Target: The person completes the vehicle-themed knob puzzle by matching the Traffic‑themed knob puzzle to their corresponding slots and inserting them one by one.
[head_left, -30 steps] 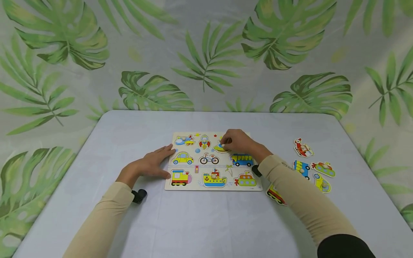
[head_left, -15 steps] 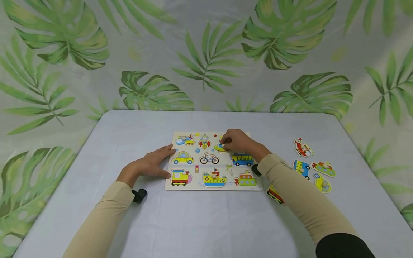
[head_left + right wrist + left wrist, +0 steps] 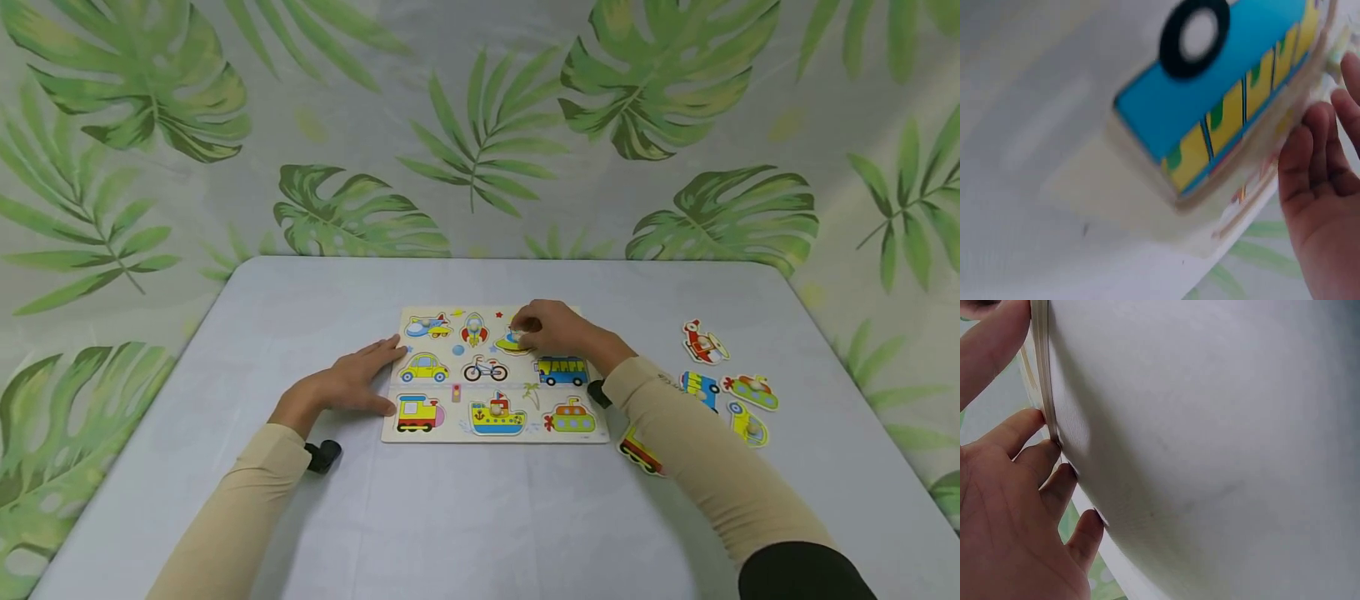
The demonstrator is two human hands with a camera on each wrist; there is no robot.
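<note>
A wooden peg puzzle board (image 3: pixel 456 422) with vehicle pictures lies mid-table. My left hand (image 3: pixel 348 379) rests along its left side, fingers spread; in the left wrist view the fingertips touch the board's edge (image 3: pixel 1041 369). Over the top right corner, my right hand (image 3: pixel 558 327) pinches the knob of a flying saucer piece (image 3: pixel 507 343), which lies at its picture place and is partly hidden by the fingers. The right wrist view shows the blue and yellow bus picture (image 3: pixel 1222 94) beside the hand. Knobbed airplane (image 3: pixel 429 326), rocket (image 3: pixel 475 330) and ship (image 3: pixel 498 414) pieces sit in the board.
Right of the board lie loose pieces: a helicopter (image 3: pixel 703 342), a bus (image 3: pixel 700 388), a submarine (image 3: pixel 751 392) and a yellow car (image 3: pixel 748 425). A train piece (image 3: pixel 640 455) is partly covered by the right sleeve (image 3: pixel 697 450). A leaf-patterned cloth (image 3: pixel 510 108) hangs behind the table.
</note>
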